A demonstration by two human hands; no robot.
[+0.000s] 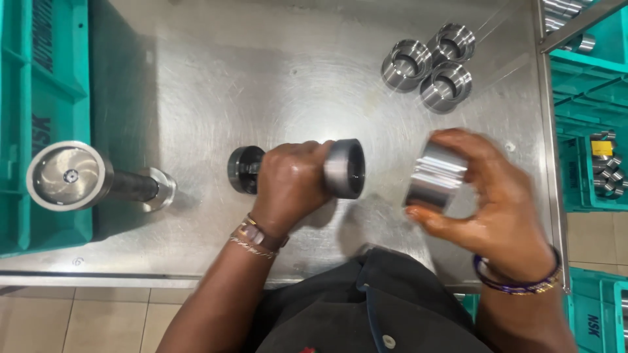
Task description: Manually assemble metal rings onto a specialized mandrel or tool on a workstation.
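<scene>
Over the steel tabletop (275, 72) near its front edge, the left hand (288, 186) grips a plug gauge (343, 168) lying sideways, its round end facing right. The right hand (487, 196), just beside it, pinches a metal ring (433, 176), bore toward that end.

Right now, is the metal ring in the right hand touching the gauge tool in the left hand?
Apart. The head view shows bare table between the metal ring in the right hand and the gauge tool gripped by the left hand.
</scene>
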